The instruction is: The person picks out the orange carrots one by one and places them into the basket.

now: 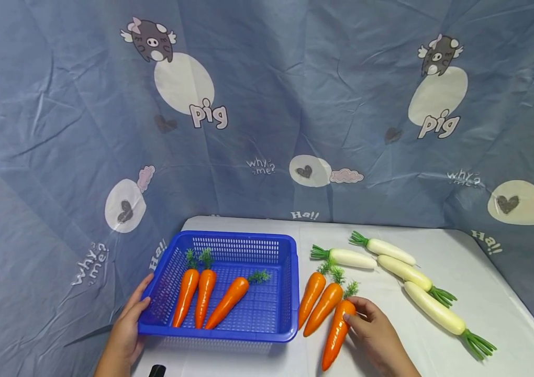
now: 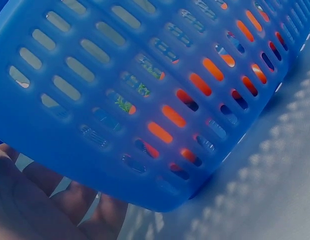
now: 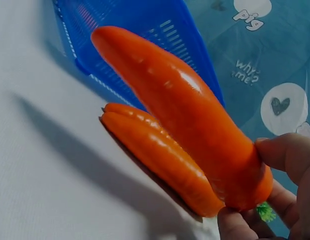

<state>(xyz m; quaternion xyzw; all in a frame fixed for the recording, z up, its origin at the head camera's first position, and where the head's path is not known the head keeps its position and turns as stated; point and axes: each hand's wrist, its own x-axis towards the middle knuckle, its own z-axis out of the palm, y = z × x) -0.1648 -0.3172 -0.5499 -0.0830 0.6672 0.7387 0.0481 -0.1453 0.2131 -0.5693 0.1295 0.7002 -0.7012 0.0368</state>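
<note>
Here, the fingers (image 3: 237, 227) of the right hand (image 1: 376, 331) pinch a carrot (image 1: 335, 340) near its leafy end, above the table (image 1: 488, 303), while the left hand (image 1: 126, 329) holds the left rim of the blue basket (image 1: 220, 334). Two carrots (image 1: 324, 309) lie just beside the basket, three carrots (image 1: 228, 302) inside it, and four white radishes (image 1: 435, 308) farther right.

Carrots (image 1: 338, 335): orange, with green leafy tops (image 1: 351, 289). Plastic basket (image 1: 220, 335): solid blue, slotted pattern. Daikon radishes (image 1: 436, 309): creamy white, green stalks (image 1: 479, 344). Worktop (image 1: 460, 272): plain white. Backdrop cloth (image 1: 267, 78): grey-blue, printed with dark pigs (image 1: 153, 42), pale ovals (image 1: 184, 84), white lettering (image 1: 208, 115).
</note>
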